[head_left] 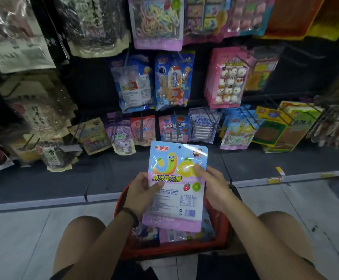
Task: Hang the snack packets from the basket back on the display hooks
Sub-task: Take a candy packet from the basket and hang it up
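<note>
Blue-and-pink plastic snack packet [176, 184], head view: held upright and face-on above the red basket [174, 250], between the knees of a crouching person, well short of the display. The left hand [142, 190] grasps the packet's left edge, thumb across the printed front. The right hand [215, 188] grasps the right edge the same way. Both hands are clasped on the packet; neither is free. The punched hang hole [179, 147] at top centre is unobstructed.

Step in hand, by my judgement: the packet is out of the basket and being oriented for hanging, and is not yet on any hook. Further packets [170, 235] lie in the basket, so the task looks far from finished.

The next move calls for the right peg. Matching packets [238, 132] with the same worm design hang in the lowest row to the right, and their hook [250, 118] appears the proper destination. The packet would need carrying forward and right, with the hole lined up on the wire tip, then slid back.

Limits of view: the fingers behind the packet are hidden. The basket's interior is mostly covered by the packet and forearms, so no count is possible. The hook's tip is thin and dark against dark backing, possibly upturned, and hard to tell. The upper and side racks are blurred and cut off by the frame.
</note>
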A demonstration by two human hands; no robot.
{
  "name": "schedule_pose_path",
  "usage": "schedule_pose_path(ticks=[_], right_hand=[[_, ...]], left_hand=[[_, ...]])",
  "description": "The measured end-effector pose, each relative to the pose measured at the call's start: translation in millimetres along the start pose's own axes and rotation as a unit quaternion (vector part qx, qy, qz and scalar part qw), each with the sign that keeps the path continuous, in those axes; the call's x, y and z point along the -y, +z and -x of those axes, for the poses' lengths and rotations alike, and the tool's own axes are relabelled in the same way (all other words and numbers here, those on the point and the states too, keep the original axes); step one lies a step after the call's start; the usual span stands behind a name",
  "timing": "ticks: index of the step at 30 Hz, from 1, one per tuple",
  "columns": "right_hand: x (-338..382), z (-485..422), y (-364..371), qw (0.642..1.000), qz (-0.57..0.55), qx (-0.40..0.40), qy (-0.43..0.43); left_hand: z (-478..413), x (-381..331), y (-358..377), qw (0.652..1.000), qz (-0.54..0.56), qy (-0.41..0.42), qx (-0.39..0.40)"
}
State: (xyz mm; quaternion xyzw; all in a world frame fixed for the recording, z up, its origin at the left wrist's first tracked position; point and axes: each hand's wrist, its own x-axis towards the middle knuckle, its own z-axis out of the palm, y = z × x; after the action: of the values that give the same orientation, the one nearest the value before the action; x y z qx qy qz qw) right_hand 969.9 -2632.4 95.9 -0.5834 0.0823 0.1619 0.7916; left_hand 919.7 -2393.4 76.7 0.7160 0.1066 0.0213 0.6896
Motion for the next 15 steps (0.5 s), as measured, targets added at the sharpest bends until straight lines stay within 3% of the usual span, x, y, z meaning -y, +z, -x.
schedule_pose_path(ticks=[3, 7, 9, 11, 13, 15], right_hand=[[6, 7, 3, 0.997, 0.051, 0.059, -0.016], [20, 10, 17, 0.996, 0.073, 0.017, -0.047], [30, 10, 25, 0.992, 0.097, -0.012, -0.074], [36, 13, 36, 0.985, 0.119, -0.026, -0.122], [38, 19, 50, 0.974, 0.141, -0.005, -0.177], [39, 27, 64, 0.965, 0.160, 0.042, -0.203]], left_hand=[[0, -14, 1, 0.999, 0.025, 0.010, -0.039], [2, -39, 5, 0.997, 0.018, 0.005, -0.077], [9, -48, 12, 0.982, -0.101, 0.026, -0.158], [21, -54, 24, 0.946, -0.228, 0.109, -0.204], [31, -64, 39, 0.961, -0.205, 0.141, -0.118], [32, -78, 48, 0.994, -0.059, 0.088, 0.008]])
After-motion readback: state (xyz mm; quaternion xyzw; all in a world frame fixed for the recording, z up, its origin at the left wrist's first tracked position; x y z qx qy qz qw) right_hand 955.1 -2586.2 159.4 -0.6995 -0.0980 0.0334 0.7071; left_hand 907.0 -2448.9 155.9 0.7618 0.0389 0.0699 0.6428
